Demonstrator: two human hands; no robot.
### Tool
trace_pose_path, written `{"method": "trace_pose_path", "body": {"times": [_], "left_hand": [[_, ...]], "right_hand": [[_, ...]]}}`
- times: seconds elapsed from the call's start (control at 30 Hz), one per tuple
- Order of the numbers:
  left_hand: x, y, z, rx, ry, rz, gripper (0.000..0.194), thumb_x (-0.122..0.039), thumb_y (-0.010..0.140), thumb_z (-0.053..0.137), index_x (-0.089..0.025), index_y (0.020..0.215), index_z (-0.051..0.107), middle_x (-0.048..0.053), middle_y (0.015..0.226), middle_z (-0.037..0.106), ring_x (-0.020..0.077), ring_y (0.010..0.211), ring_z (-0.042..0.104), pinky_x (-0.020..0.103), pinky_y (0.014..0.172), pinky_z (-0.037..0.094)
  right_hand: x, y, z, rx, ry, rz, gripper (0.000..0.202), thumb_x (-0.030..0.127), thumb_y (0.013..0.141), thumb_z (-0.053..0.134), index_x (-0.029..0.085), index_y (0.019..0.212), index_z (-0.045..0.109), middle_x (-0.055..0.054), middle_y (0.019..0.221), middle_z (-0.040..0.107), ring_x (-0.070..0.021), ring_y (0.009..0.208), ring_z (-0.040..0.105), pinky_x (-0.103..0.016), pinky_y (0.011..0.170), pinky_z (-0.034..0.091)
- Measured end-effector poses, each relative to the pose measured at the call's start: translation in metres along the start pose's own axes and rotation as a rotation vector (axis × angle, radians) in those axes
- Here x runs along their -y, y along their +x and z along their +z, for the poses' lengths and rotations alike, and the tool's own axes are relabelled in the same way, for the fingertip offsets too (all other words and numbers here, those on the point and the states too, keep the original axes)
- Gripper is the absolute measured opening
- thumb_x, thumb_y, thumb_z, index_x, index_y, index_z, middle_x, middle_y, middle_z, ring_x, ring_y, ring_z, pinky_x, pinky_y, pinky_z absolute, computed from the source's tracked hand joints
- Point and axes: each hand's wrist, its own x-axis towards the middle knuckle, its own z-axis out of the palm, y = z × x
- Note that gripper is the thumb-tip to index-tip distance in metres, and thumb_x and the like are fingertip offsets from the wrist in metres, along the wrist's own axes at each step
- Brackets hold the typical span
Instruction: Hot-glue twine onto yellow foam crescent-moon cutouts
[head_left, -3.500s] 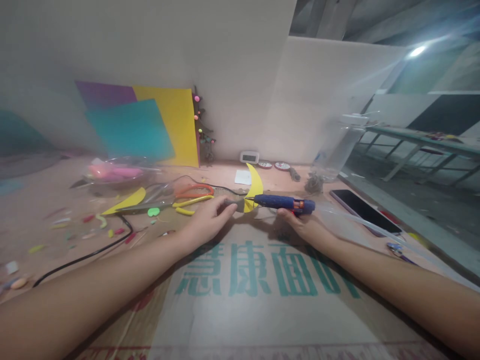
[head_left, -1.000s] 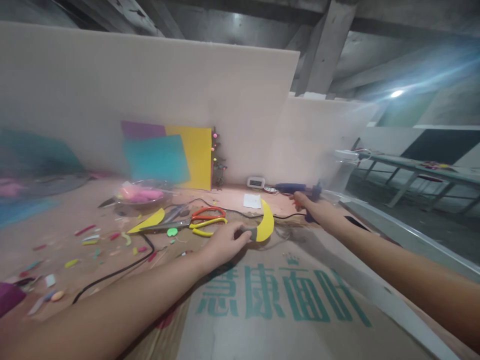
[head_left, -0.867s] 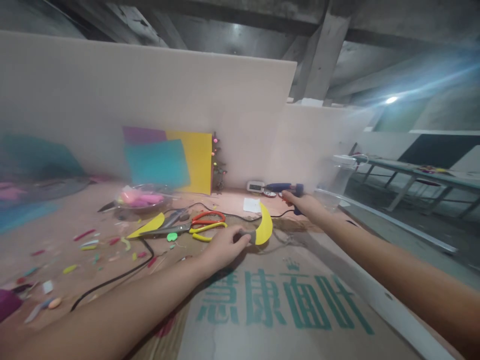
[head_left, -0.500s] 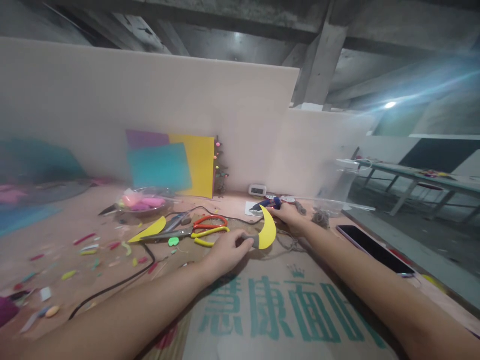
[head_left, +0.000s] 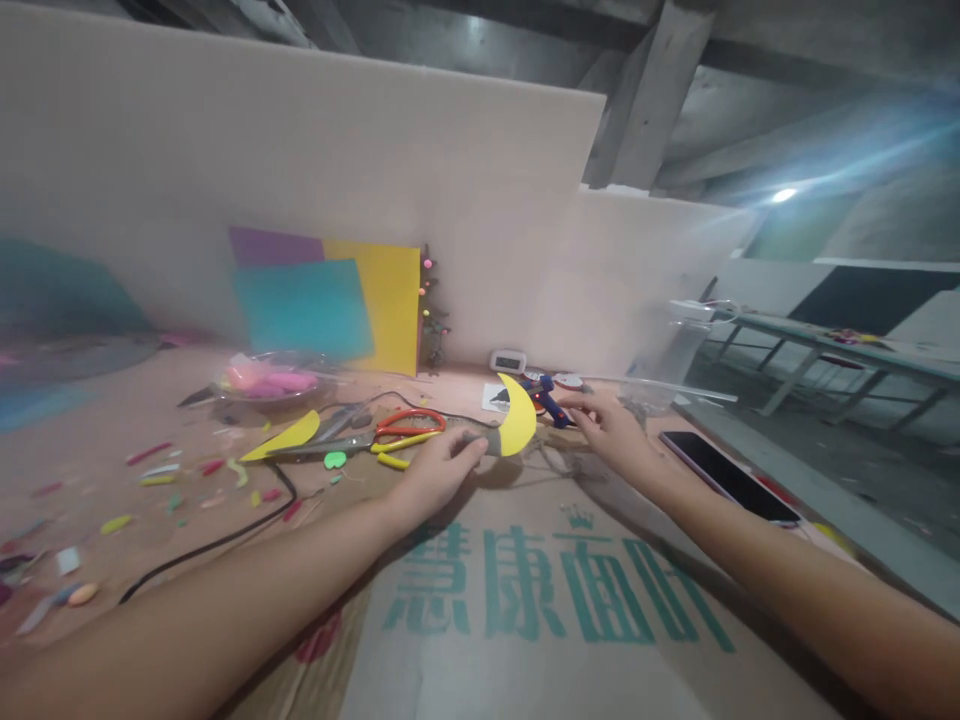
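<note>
My left hand (head_left: 446,468) pinches the lower tip of a yellow crescent cutout (head_left: 519,418); the end near my fingers looks grey. My right hand (head_left: 616,432) holds nothing, its fingers loosely apart, just to the right of a dark blue glue gun (head_left: 553,408). The glue gun rests on the table, partly hidden behind the crescent. Scissors with red and yellow handles (head_left: 409,425) lie left of the crescent, their blades by a second yellow cutout (head_left: 292,436).
Clay scraps (head_left: 116,523) and a black cord (head_left: 210,545) lie at left. Behind them stand a bowl of pink pieces (head_left: 274,382) and coloured sheets (head_left: 304,312). A small digital clock (head_left: 508,361) sits by the back panel; a phone (head_left: 727,478) lies at right.
My right hand has let go of the glue gun and drawn back to the right. My left hand still holds the crescent. The view has shifted slightly.
</note>
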Motion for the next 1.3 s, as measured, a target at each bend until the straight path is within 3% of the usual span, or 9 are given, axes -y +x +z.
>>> {"method": "trace_pose_path", "body": {"times": [0.1, 0.2, 0.33, 0.4, 0.5, 0.6, 0.7, 0.93, 1.3], "left_hand": [[-0.001, -0.001, 0.001, -0.04, -0.062, -0.009, 0.025, -0.04, 0.085, 0.05, -0.017, 0.075, 0.052, -0.003, 0.062, 0.051, 0.0121, 0.06, 0.048, 0.024, 0.058, 0.037], [-0.002, 0.0, 0.0, -0.053, -0.112, -0.013, 0.025, -0.04, 0.083, 0.052, -0.017, 0.074, 0.053, -0.003, 0.064, 0.052, 0.0118, 0.06, 0.048, 0.024, 0.057, 0.036], [-0.001, 0.001, -0.001, -0.047, -0.127, -0.015, 0.025, -0.04, 0.084, 0.052, -0.017, 0.075, 0.053, -0.003, 0.065, 0.053, 0.0119, 0.06, 0.048, 0.023, 0.057, 0.036], [0.001, 0.002, -0.003, -0.056, -0.089, -0.015, 0.026, -0.04, 0.085, 0.051, -0.017, 0.074, 0.053, -0.003, 0.065, 0.054, 0.0122, 0.061, 0.049, 0.023, 0.058, 0.036], [0.002, 0.002, -0.003, -0.057, -0.026, -0.008, 0.028, -0.04, 0.086, 0.051, -0.017, 0.07, 0.05, -0.003, 0.065, 0.054, 0.0122, 0.062, 0.05, 0.023, 0.06, 0.037], [-0.001, 0.0, -0.002, -0.037, 0.035, -0.011, 0.027, -0.039, 0.087, 0.05, -0.018, 0.071, 0.051, -0.003, 0.067, 0.056, 0.0124, 0.063, 0.051, 0.023, 0.061, 0.038], [-0.006, -0.002, 0.0, -0.022, 0.127, 0.009, 0.023, -0.037, 0.086, 0.049, -0.017, 0.077, 0.056, -0.001, 0.072, 0.059, 0.0142, 0.068, 0.053, 0.024, 0.063, 0.039], [-0.009, -0.005, 0.0, -0.018, 0.238, 0.0, 0.025, -0.038, 0.087, 0.048, -0.016, 0.078, 0.057, -0.001, 0.072, 0.058, 0.0163, 0.07, 0.053, 0.027, 0.063, 0.038], [-0.01, -0.004, 0.0, 0.046, 0.309, 0.046, 0.025, -0.037, 0.087, 0.048, -0.018, 0.07, 0.049, -0.002, 0.067, 0.053, 0.0148, 0.066, 0.049, 0.027, 0.06, 0.034]], "right_hand": [[0.017, -0.012, -0.001, 0.158, 0.088, -0.051, 0.029, 0.026, 0.087, 0.048, 0.019, 0.104, 0.071, -0.008, 0.104, 0.072, -0.021, 0.092, 0.065, -0.035, 0.084, 0.049], [0.033, -0.022, 0.009, 0.334, 0.188, -0.055, 0.03, 0.027, 0.089, 0.047, 0.018, 0.107, 0.069, -0.008, 0.104, 0.071, -0.0195, 0.085, 0.066, -0.033, 0.077, 0.051], [0.042, -0.034, 0.028, 0.487, 0.281, -0.033, 0.032, 0.033, 0.092, 0.046, 0.016, 0.111, 0.066, -0.006, 0.082, 0.072, -0.0158, 0.06, 0.062, -0.028, 0.055, 0.048], [0.042, -0.04, 0.035, 0.432, 0.22, -0.1, 0.029, 0.03, 0.093, 0.046, 0.017, 0.107, 0.067, -0.006, 0.08, 0.072, -0.0163, 0.063, 0.063, -0.028, 0.058, 0.048], [0.044, -0.048, 0.041, 0.313, 0.004, -0.382, 0.025, 0.023, 0.093, 0.045, 0.018, 0.093, 0.069, -0.006, 0.085, 0.072, -0.0174, 0.073, 0.064, -0.03, 0.067, 0.047], [0.048, -0.054, 0.04, 0.269, -0.161, -0.623, 0.026, 0.022, 0.094, 0.043, 0.017, 0.087, 0.068, -0.006, 0.075, 0.068, -0.0163, 0.066, 0.059, -0.028, 0.061, 0.044], [0.051, -0.056, 0.034, 0.198, -0.215, -0.764, 0.022, 0.021, 0.092, 0.046, 0.016, 0.091, 0.067, -0.006, 0.075, 0.065, -0.0159, 0.067, 0.056, -0.027, 0.06, 0.043], [0.037, -0.052, 0.02, 0.036, -0.124, -0.774, 0.014, 0.016, 0.09, 0.051, 0.017, 0.095, 0.064, -0.006, 0.082, 0.066, -0.0158, 0.073, 0.057, -0.028, 0.065, 0.046], [0.036, -0.055, 0.027, 0.054, -0.08, -0.823, 0.011, 0.02, 0.09, 0.055, 0.019, 0.096, 0.064, -0.005, 0.079, 0.066, -0.0159, 0.07, 0.057, -0.029, 0.063, 0.045]]}}
